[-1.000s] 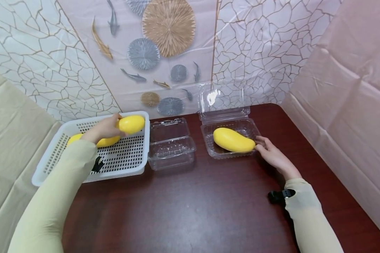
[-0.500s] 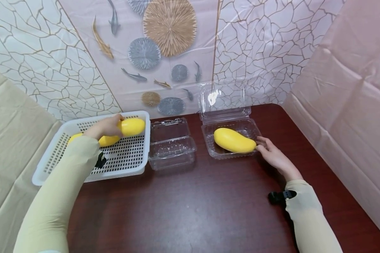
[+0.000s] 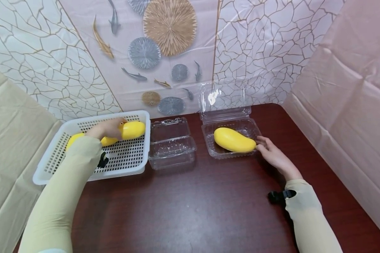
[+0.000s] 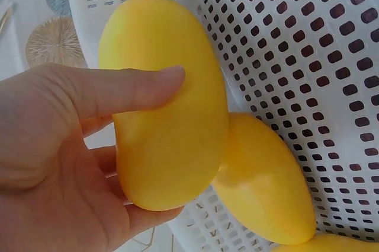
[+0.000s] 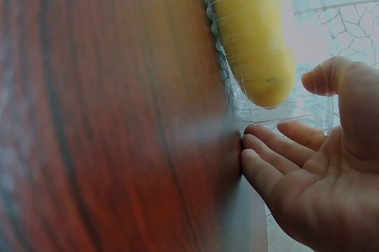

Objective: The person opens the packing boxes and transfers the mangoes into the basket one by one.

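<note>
My left hand (image 3: 109, 128) grips a yellow mango (image 4: 166, 139) inside the white basket (image 3: 147, 140), thumb across its top and fingers curled beneath. A second mango (image 4: 263, 181) lies against it in the left wrist view, and part of another mango (image 3: 73, 140) shows further left in the head view. On the right, my right hand (image 3: 273, 154) rests at the side of an open clear plastic clamshell box (image 3: 215, 153). Its fingers are relaxed against the box wall, with the thumb apart by the rim (image 5: 323, 121). One mango (image 3: 234, 140) lies in that box.
Between basket and box stands another open clear clamshell box (image 3: 172, 161), close beside the basket. The dark red wooden table (image 3: 190, 211) carries them all. A patterned wall sheet (image 3: 177, 88) hangs right behind, and plain sheets close off both sides.
My left hand has moved down slightly in the basket with the mango, which now sits lower. The right hand and the box beside it have stayed in place.
</note>
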A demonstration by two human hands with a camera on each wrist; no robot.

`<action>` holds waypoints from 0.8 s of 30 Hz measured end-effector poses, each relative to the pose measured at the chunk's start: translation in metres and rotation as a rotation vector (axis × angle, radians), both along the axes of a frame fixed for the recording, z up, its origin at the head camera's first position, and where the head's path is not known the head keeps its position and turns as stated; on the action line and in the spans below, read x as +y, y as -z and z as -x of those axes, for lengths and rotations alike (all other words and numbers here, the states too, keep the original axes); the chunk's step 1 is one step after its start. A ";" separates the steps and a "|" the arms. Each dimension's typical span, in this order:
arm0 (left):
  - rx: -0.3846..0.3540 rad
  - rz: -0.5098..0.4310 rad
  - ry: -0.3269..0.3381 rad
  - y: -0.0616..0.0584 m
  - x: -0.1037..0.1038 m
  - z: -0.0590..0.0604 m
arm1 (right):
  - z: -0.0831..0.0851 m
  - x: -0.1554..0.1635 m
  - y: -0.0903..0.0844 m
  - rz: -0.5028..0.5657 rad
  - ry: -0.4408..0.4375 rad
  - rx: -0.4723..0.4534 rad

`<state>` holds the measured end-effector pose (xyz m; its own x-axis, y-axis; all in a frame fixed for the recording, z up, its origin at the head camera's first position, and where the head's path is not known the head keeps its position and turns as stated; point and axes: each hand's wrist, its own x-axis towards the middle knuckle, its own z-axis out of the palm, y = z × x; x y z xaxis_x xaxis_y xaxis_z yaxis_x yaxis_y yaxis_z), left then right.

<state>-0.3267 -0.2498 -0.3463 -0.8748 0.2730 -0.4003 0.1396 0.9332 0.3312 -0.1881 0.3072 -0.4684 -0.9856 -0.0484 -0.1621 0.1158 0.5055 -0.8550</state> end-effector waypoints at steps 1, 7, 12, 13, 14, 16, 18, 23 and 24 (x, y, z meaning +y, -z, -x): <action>0.000 0.001 -0.002 0.000 0.000 0.000 | 0.000 0.000 0.000 0.001 -0.001 0.001; -0.009 0.003 0.000 0.001 0.001 0.000 | 0.000 -0.001 -0.001 0.001 -0.002 0.004; -0.017 0.000 0.034 0.004 0.000 0.000 | 0.000 -0.001 0.000 0.007 0.002 0.010; -0.026 -0.001 0.036 0.005 0.000 -0.001 | 0.000 0.000 0.001 0.008 0.001 0.010; -0.039 -0.004 0.035 0.006 -0.001 -0.001 | 0.001 0.000 0.001 0.008 0.000 0.009; -0.061 -0.003 0.025 0.008 0.000 -0.002 | 0.001 0.000 0.002 0.008 -0.002 0.006; -0.078 0.004 0.007 0.010 0.001 -0.002 | 0.001 0.000 0.002 0.009 -0.001 0.001; -0.071 0.025 -0.020 0.012 0.002 0.000 | 0.001 0.000 0.002 0.007 0.003 -0.008; -0.067 0.028 -0.022 0.012 0.002 0.000 | 0.001 0.000 0.001 0.005 0.003 -0.010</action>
<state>-0.3268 -0.2477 -0.3583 -0.8514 0.2415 -0.4656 0.0970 0.9449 0.3127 -0.1894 0.3073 -0.4698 -0.9840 -0.0464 -0.1720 0.1260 0.5013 -0.8561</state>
